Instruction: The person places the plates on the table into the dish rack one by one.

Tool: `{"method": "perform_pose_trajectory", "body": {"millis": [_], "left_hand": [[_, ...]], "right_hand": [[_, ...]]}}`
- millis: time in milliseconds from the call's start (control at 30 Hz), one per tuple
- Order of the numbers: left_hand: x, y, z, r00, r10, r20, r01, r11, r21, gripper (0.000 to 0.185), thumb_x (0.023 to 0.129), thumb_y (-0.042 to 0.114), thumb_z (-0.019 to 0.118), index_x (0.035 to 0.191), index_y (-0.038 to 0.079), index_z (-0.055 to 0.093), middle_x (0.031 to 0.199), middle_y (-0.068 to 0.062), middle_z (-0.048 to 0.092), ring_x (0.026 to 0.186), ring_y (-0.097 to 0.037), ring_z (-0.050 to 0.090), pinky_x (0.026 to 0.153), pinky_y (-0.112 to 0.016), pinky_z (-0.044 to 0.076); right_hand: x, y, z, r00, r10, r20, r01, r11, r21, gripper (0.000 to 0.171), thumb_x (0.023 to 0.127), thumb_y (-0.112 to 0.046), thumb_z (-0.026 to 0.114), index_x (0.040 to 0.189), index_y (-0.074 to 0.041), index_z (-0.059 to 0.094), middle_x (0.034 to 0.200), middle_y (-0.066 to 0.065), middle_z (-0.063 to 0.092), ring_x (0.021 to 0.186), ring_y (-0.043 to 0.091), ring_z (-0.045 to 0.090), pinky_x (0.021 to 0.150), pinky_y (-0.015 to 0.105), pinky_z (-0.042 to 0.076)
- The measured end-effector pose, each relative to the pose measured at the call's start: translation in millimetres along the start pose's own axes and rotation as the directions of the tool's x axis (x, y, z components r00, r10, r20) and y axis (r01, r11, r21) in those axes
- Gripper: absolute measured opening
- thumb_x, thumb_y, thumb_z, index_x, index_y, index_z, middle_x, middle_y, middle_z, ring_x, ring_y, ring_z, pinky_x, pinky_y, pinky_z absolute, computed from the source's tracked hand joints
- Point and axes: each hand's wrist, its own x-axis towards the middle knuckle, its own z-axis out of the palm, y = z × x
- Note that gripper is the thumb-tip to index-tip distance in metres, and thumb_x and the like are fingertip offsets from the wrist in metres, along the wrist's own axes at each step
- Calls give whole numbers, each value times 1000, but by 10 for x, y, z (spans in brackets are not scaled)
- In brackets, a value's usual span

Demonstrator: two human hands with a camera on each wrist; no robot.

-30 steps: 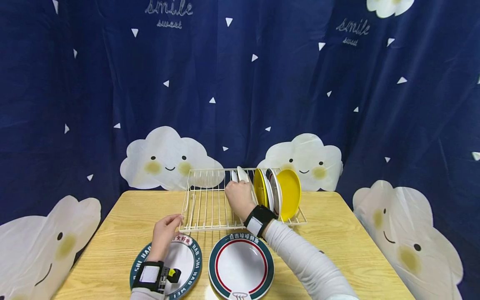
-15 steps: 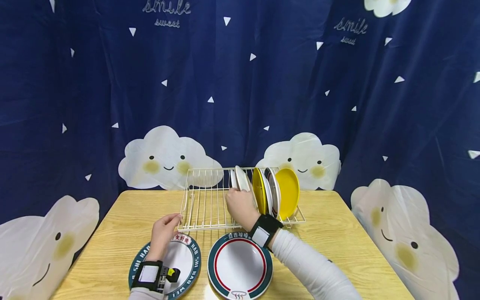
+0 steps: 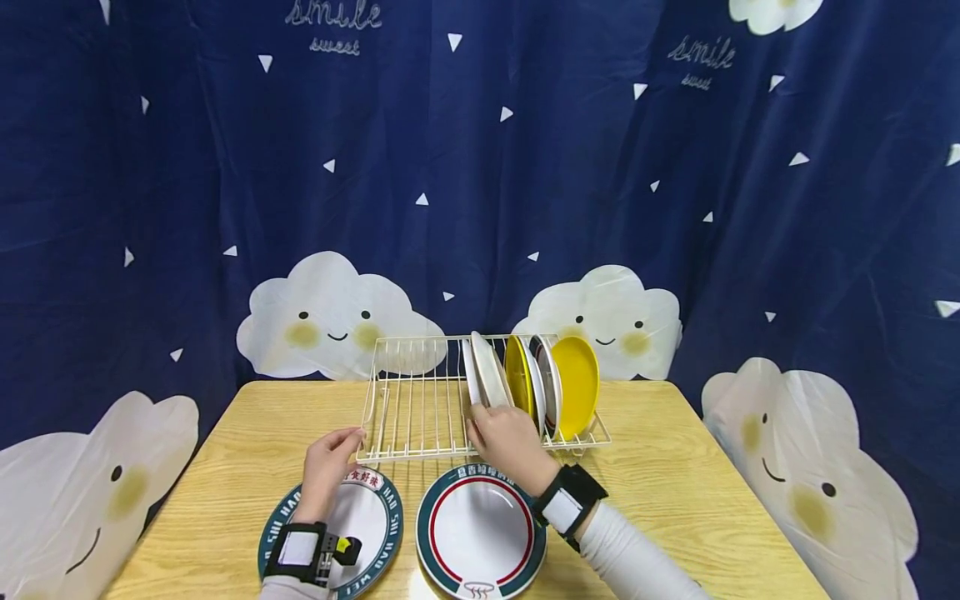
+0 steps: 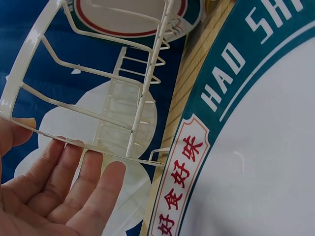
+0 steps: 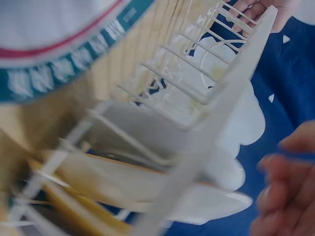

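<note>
A white wire dish rack (image 3: 412, 400) stands on the wooden table and holds several upright plates at its right end. The leftmost of them is a white plate (image 3: 486, 371). My right hand (image 3: 506, 437) hovers at the rack's front edge just below that plate and holds nothing. Its fingers (image 5: 288, 191) look loosely curled in the blurred right wrist view. My left hand (image 3: 330, 467) pinches the wire at the rack's front-left corner (image 4: 98, 73) between thumb and fingers (image 4: 93, 167). Under its wrist lies a teal-rimmed plate (image 3: 371, 521) with red characters (image 4: 182, 172).
A second flat plate with a teal rim and a red ring (image 3: 480, 533) lies in front of the rack. Two yellow plates (image 3: 577, 383) and a dark-rimmed one (image 3: 547, 379) stand in the rack's right slots. A blue cloud-print curtain (image 3: 480, 167) hangs behind the table.
My right hand let go of the white plate in the rack and drew back toward me to the rack's front edge. The left hand stayed at the corner.
</note>
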Motion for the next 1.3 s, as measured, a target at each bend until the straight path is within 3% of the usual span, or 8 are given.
{"method": "perform_pose_trajectory", "body": {"millis": [200,367,467,567,800,933,1100,1300], "left_hand": [[-10,33,38,1000,5,6,-5,1000,15,60,67,68,58,106,23,62,104,1,58,100,-18,55,73,-33,56],[-5,35,40,1000,5,4,-5,1000,18,60,67,69,58,106,24,62,104,1,58,99,-18,56,73,-33,56],[8,36,29,1000,-3,0,3,1000,27,61,66,69,57,106,24,62,104,2,58,99,-17,55,74,-34,56],[32,26,24,1000,-3,0,3,999,35,60,66,70,57,106,25,62,104,3,58,99,-16,55,74,-33,56],[35,47,29,1000,5,-7,-5,1000,17,61,67,69,57,107,24,62,105,1,58,98,-17,56,71,-32,56],[17,51,35,1000,1,-8,-1,1000,4,59,66,68,58,106,24,62,105,1,58,98,-18,56,71,-32,56],[-8,37,15,1000,-11,-5,11,1000,9,59,67,68,58,105,24,62,104,1,58,99,-19,55,72,-32,56],[-5,9,11,1000,-18,-14,18,1000,21,59,67,68,58,105,24,62,104,1,58,98,-19,56,71,-32,56]], "right_hand": [[-471,129,-38,1000,-30,0,30,983,183,8,82,-24,60,79,-19,54,56,-12,45,50,4,45,46,17,34],[-832,237,30,974,179,137,-203,961,188,11,81,-27,62,76,-21,54,55,-13,44,49,1,39,42,15,29],[-982,289,86,907,321,272,-366,921,134,18,81,-33,62,77,-18,53,54,-10,44,47,4,37,40,17,25],[-1079,294,111,809,426,406,-499,862,90,26,80,-39,62,80,-14,54,53,-4,47,46,9,42,39,22,27],[-1159,176,164,551,480,683,-684,728,40,42,80,-41,62,92,-1,58,68,8,59,57,15,49,46,30,39],[-1184,143,226,462,506,729,-755,656,24,50,78,-39,65,103,4,57,82,13,63,67,17,54,57,34,48],[-1244,138,286,422,514,747,-806,589,51,45,78,-33,66,100,4,57,81,12,61,68,18,53,59,33,48],[-1333,126,270,447,480,755,-838,519,166,28,80,-29,64,81,-3,53,65,4,50,53,13,49,43,23,39]]}}
